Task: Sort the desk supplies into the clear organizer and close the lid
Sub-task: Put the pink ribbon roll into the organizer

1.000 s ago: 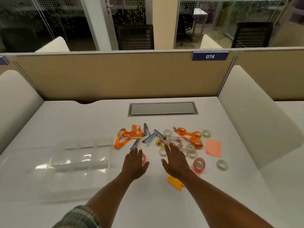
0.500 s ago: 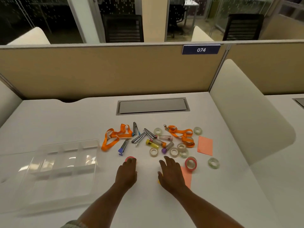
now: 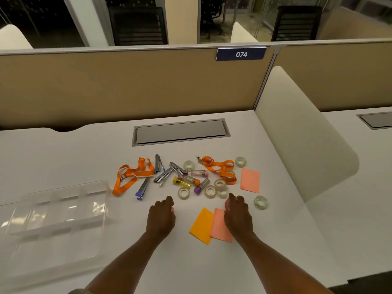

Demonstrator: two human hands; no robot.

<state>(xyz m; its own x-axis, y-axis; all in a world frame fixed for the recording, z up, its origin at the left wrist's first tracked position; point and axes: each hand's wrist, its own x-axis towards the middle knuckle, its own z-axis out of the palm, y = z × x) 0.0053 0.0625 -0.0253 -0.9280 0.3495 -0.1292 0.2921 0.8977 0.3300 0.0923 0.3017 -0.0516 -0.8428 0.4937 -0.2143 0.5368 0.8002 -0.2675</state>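
The right hand has shifted rightward off the yellow-orange paper sticky note, which is now uncovered. At far left, the clear plastic compartmented organizer lies open on the white desk, its right corner just beside an orange ribbon lanyard. The left hand curls its fingers over a pink tape roll, which is mostly hidden. The right hand's fingers lie over a second pink tape roll; whether they pinch it cannot be told. A clear tape roll sits just beyond.
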